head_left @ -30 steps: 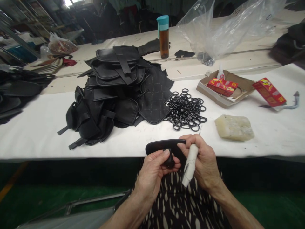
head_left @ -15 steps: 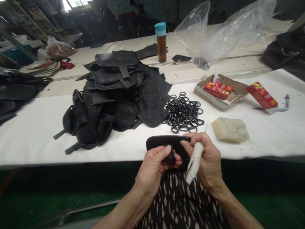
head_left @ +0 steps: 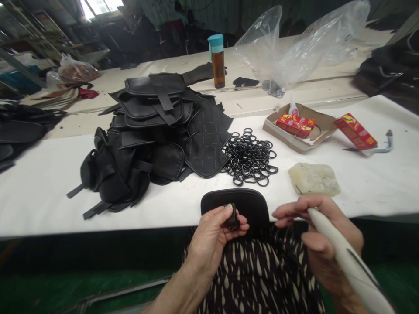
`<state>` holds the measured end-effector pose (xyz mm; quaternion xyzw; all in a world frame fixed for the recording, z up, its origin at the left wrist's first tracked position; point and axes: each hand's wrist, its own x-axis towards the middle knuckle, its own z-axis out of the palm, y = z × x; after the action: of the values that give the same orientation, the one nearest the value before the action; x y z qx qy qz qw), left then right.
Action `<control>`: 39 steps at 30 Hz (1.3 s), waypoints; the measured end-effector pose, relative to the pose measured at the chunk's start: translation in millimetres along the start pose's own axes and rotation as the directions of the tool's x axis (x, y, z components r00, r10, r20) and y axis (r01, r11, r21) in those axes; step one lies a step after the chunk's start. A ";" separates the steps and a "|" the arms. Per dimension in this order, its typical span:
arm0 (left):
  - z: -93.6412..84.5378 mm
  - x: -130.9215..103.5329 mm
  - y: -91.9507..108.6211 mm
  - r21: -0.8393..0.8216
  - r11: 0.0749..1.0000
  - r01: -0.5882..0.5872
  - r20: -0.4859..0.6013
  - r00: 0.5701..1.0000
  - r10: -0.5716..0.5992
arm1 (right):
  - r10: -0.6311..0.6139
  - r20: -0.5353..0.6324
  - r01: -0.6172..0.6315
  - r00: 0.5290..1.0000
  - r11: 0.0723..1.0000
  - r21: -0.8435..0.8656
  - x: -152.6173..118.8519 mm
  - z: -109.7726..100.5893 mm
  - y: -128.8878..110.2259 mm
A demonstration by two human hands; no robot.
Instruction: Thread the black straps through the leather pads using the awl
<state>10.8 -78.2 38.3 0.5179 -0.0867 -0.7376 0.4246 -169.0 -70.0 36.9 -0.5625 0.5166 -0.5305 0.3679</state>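
— At the near edge of the white table [head_left: 49,183], what's the left hand [head_left: 214,237] doing?

— It is closed in a pinch, thumb and fingers on a small black loop tab [head_left: 232,217] of the black rounded leather piece [head_left: 244,205], which lies half on the table edge and half over the lap. The right hand [head_left: 322,237] is curled around a white pen-shaped awl [head_left: 340,253], its thin metal point toward the pale waxy block [head_left: 313,179].

— What could go wrong?

— I'd judge the point is the worry: it sits near the fingers of both hands, so a slip could prick skin or scratch the leather. The piece is also only partly supported, so a loosened pinch could let it slide off the edge.

— What's around?

— A heap of black leather pieces with straps [head_left: 147,135] at left, a pile of black metal rings [head_left: 250,157] just beyond the held piece, an open cardboard tray with a red box [head_left: 296,124], another red box [head_left: 355,131], a teal-capped bottle [head_left: 218,61] and a clear plastic bag [head_left: 301,43] farther back. The rings lie closest; nothing lies between the hands and the block.
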 end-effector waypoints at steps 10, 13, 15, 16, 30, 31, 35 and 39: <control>3.2 -3.7 -7.4 0.132 0.986 -0.101 0.029 0.995 0.098 | 0.076 -0.165 -0.115 0.983 0.964 -0.239 -15.3 -15.9 -16.4; 6.5 -4.2 -8.4 0.214 0.966 -0.145 0.043 0.989 0.139 | 0.129 -0.224 -0.161 0.966 0.978 -0.135 -15.7 -12.9 -23.1; 7.3 -3.5 -8.2 0.225 0.963 -0.150 0.041 0.989 0.144 | 0.134 -0.204 -0.154 0.970 0.984 -0.086 -15.6 -11.1 -25.8; 7.3 -3.0 -8.0 0.217 0.966 -0.145 0.039 0.989 0.139 | 0.141 -0.203 -0.161 0.969 0.983 -0.088 -15.6 -10.5 -26.6; 9.0 1.4 -5.2 0.088 0.995 -0.049 0.002 0.999 0.049 | 0.273 -0.086 -0.259 0.958 0.955 0.146 -19.6 -31.4 -2.5; 10.8 1.6 -4.2 0.084 0.995 -0.047 0.007 0.999 0.047 | 0.280 -0.116 -0.262 0.953 0.954 0.149 -18.6 -32.4 -2.4; 20.4 4.8 -0.4 0.100 0.994 -0.046 0.041 0.998 0.042 | 0.309 -0.262 -0.292 0.915 0.951 0.100 -10.6 -36.6 -4.6; 25.8 14.3 1.6 0.126 0.991 -0.036 0.048 0.998 0.030 | 0.239 -0.399 -0.275 0.885 0.961 -0.034 1.0 -43.9 -4.9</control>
<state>-11.5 -97.5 40.9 0.5252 -0.1520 -0.7351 0.4008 -211.1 -64.2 49.1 -0.3878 0.6726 -0.5549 0.2989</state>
